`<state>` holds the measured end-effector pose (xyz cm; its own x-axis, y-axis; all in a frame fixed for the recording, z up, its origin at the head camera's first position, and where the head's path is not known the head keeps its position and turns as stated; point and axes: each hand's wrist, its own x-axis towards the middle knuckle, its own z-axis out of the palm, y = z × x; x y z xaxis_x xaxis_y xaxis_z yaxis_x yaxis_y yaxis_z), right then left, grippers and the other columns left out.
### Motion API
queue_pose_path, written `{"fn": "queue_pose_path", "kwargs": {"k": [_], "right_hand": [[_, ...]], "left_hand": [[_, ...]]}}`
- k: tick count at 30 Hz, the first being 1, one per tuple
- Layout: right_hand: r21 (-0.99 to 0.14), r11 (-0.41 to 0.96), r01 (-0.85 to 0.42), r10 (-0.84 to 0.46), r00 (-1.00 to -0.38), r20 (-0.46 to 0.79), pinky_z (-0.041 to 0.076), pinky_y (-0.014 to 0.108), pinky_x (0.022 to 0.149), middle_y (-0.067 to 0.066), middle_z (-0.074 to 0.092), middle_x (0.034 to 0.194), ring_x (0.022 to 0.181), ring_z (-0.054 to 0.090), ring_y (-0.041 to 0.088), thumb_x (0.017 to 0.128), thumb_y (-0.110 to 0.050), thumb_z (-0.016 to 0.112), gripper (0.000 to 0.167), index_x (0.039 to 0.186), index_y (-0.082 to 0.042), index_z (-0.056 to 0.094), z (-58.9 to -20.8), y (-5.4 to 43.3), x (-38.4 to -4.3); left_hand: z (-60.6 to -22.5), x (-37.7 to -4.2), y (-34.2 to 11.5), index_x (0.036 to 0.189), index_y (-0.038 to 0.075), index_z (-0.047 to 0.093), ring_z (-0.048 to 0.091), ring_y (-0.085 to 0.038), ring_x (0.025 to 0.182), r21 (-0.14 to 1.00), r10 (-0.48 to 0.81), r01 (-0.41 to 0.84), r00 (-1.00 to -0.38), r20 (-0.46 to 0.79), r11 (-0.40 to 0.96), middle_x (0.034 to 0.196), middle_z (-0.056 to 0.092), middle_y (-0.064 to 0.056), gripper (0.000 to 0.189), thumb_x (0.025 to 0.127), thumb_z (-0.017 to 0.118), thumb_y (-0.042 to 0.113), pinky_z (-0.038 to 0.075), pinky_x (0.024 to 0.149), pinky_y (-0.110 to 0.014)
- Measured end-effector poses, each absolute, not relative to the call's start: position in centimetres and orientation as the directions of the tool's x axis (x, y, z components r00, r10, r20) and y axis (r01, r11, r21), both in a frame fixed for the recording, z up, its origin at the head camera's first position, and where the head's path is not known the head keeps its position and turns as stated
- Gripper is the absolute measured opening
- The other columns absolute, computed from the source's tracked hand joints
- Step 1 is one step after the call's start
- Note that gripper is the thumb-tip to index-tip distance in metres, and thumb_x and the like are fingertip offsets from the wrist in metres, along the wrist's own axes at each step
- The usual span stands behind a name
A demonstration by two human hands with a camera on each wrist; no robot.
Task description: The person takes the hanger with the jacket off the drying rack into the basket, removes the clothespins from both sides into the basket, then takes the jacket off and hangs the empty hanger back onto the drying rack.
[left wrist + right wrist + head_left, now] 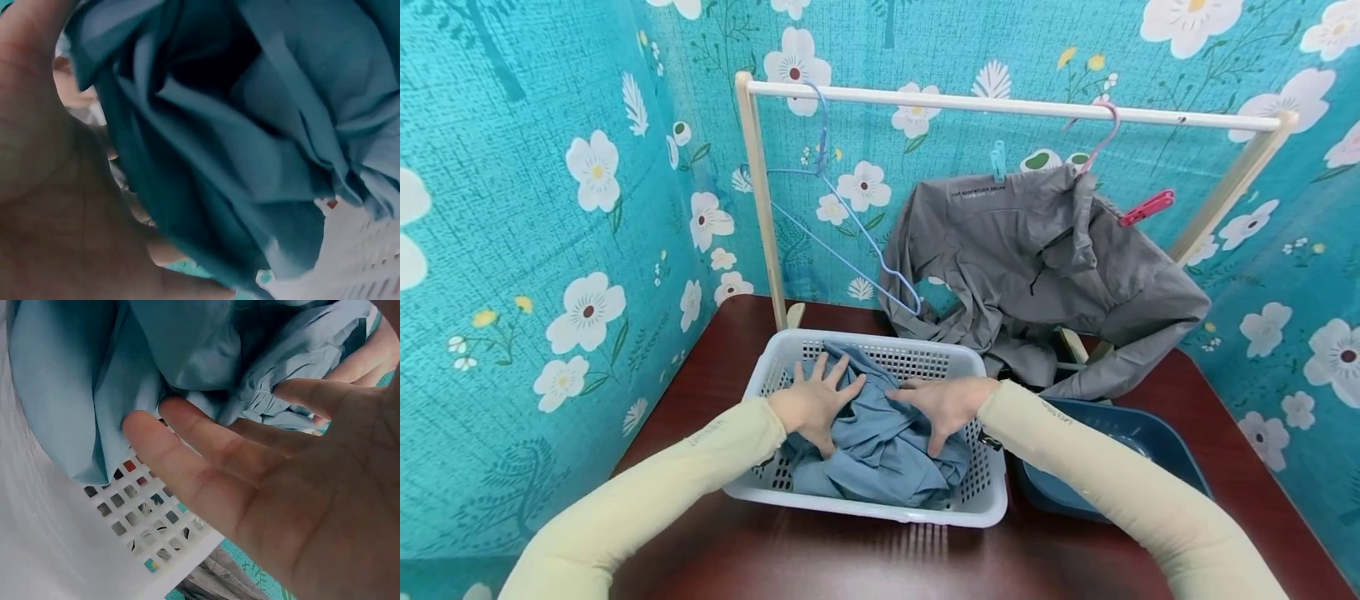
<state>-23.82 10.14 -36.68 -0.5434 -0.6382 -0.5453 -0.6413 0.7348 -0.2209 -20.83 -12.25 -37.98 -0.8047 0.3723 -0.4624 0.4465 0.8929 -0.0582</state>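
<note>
A crumpled blue-grey garment (880,442) lies inside a white plastic basket (850,502) with perforated walls. My left hand (816,404) is spread over the garment's left part, its fingers splayed. On the other side, my right hand (946,404) reaches over the basket's right part with extended fingers at the cloth. In the left wrist view, folds of the garment (206,144) rise beside the palm. The right wrist view has the fingertips right at the cloth (187,344), in front of the perforated wall. Part of the garment is hidden under the hands.
Behind the basket stands a rack with a white rail (1000,105). A grey jacket (985,250) hangs there from a pink hanger (1105,137), with a light-blue clothespin (997,161) and a red clothespin (1146,208). A blue hanger (868,242) hangs left; a dark-blue basin (1180,454) sits right.
</note>
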Motion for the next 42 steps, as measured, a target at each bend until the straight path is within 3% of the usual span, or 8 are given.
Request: {"fn": "queue_pose_path", "kwargs": {"k": [5,8,14,20,25,29,35,42], "right_hand": [[-0.153,0.756,-0.636,-0.59,-0.561,-0.581,0.04,0.039,0.096,0.005,0.016,0.156,0.138,0.026,0.023,0.072,-0.03,0.084,0.103,0.152,-0.027,0.02,-37.4,9.2,-24.0],[-0.125,0.755,-0.644,-0.576,-0.561,-0.595,0.039,0.038,0.096,0.004,0.017,0.155,0.138,0.026,0.021,0.073,-0.029,0.083,0.101,0.152,-0.028,0.02,-37.8,8.8,-24.2],[-0.05,0.755,-0.654,-0.538,-0.574,-0.617,0.04,0.035,0.094,0.001,0.022,0.154,0.134,0.032,0.018,0.073,-0.027,0.082,0.098,0.151,-0.029,0.022,-38.8,8.1,-24.2],[0.001,0.743,-0.669,-0.519,-0.577,-0.631,0.042,0.033,0.09,0.001,0.024,0.153,0.132,0.035,0.018,0.075,-0.028,0.081,0.096,0.151,-0.031,0.023,-39.2,7.5,-24.2],[-0.147,0.74,-0.656,-0.589,-0.528,-0.612,0.035,0.034,0.1,0.004,0.028,0.151,0.135,0.03,0.019,0.078,-0.03,0.078,0.089,0.151,-0.022,0.027,-38.1,8.3,-25.2],[-0.308,0.744,-0.593,-0.644,-0.512,-0.569,0.034,0.037,0.102,0.005,0.038,0.146,0.132,0.036,0.022,0.082,-0.031,0.074,0.078,0.147,-0.013,0.035,-36.8,9.5,-26.4],[-0.413,0.764,-0.496,-0.645,-0.557,-0.523,0.038,0.039,0.099,0.009,0.045,0.14,0.128,0.041,0.025,0.092,-0.031,0.063,0.061,0.143,-0.008,0.04,-35.3,11.2,-27.7],[-0.495,0.729,-0.472,-0.674,-0.621,-0.4,0.04,0.042,0.096,0.013,0.045,0.14,0.124,0.045,0.028,0.097,-0.034,0.054,0.056,0.144,-0.007,0.039,-33.4,13.2,-27.6]], "left_hand": [[-39.6,-21.9,-11.0,0.153,0.031,0.003,-0.008,-0.041,0.14,-0.161,0.287,0.41,-0.823,-0.491,0.898,0.157,-0.011,-0.009,0.109,0.075,0.078,0.045,0.012,0.102,-0.068],[-40.6,-22.5,-10.7,0.153,0.033,0.003,0.0,-0.041,0.141,-0.181,0.24,0.385,-0.813,-0.531,0.905,0.157,-0.007,-0.01,0.106,0.078,0.077,0.039,0.019,0.101,-0.066],[-41.8,-23.0,-10.8,0.152,0.039,0.005,0.015,-0.035,0.14,-0.158,0.198,0.352,-0.783,-0.589,0.922,0.157,0.002,-0.007,0.099,0.08,0.073,0.042,0.038,0.093,-0.057],[-41.6,-23.0,-11.2,0.152,0.038,0.008,0.018,-0.033,0.139,-0.107,0.231,0.365,-0.762,-0.604,0.925,0.157,0.006,-0.007,0.096,0.08,0.072,0.047,0.041,0.091,-0.053],[-38.8,-23.5,-12.4,0.15,0.024,0.028,0.03,-0.031,0.135,0.059,0.376,0.423,-0.724,-0.578,0.904,0.152,0.025,-0.01,0.089,0.078,0.075,0.043,0.036,0.1,-0.046],[-36.4,-24.0,-13.8,0.145,0.01,0.038,0.035,-0.028,0.133,0.222,0.476,0.425,-0.719,-0.507,0.878,0.145,0.039,-0.011,0.078,0.081,0.074,0.039,0.031,0.104,-0.043],[-34.5,-24.5,-15.0,0.14,0.007,0.045,0.042,-0.029,0.128,0.416,0.541,0.378,-0.737,-0.406,0.827,0.14,0.046,-0.013,0.054,0.095,0.058,0.034,0.037,0.099,-0.044],[-33.3,-25.6,-16.8,0.125,0.006,0.058,0.056,-0.026,0.109,0.553,0.572,0.404,-0.803,-0.167,0.728,0.12,0.061,-0.012,0.036,0.098,0.054,0.029,0.048,0.086,-0.04]]}}
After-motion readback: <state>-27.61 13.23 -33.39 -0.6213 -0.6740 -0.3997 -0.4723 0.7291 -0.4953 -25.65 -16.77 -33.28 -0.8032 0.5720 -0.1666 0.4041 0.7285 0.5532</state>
